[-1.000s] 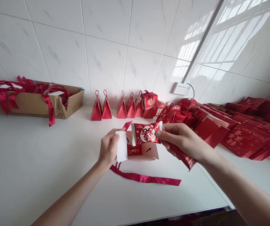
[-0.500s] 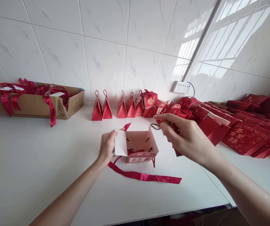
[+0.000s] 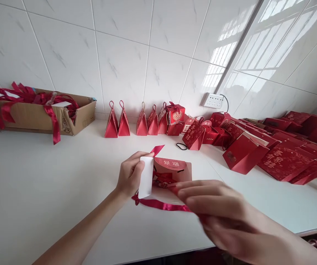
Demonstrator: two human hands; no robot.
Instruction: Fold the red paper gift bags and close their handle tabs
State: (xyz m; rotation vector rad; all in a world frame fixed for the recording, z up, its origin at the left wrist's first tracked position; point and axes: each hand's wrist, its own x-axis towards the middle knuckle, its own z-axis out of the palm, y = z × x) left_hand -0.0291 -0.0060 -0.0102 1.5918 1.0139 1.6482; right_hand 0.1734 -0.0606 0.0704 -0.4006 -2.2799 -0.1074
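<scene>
An open red gift box [image 3: 184, 167] with a pale inside sits in the middle of the white table. Several small red wrapped pieces [image 3: 162, 179] lie inside it. My left hand [image 3: 131, 173] grips the box by its white side flap [image 3: 146, 178], thumb on the flap. Blurred by motion, my right hand [image 3: 216, 206] is at the box's right front edge with its fingers bent together. Red shows at its fingertips, but what it holds is unclear. A dark pink ribbon [image 3: 164, 204] lies in front of the box, and a ribbon end [image 3: 157, 150] sticks out behind the flap.
A cardboard box [image 3: 37, 119] full of ribbons stands at the back left. Several folded red boxes [image 3: 124, 127] line the tiled wall. More red boxes and bags [image 3: 282, 160] pile up on the right. A power strip [image 3: 213, 100] rests against the wall.
My right hand has come down and nearer, to the box's front right. The box has turned and tipped in my left hand, and red pieces inside show more fully.
</scene>
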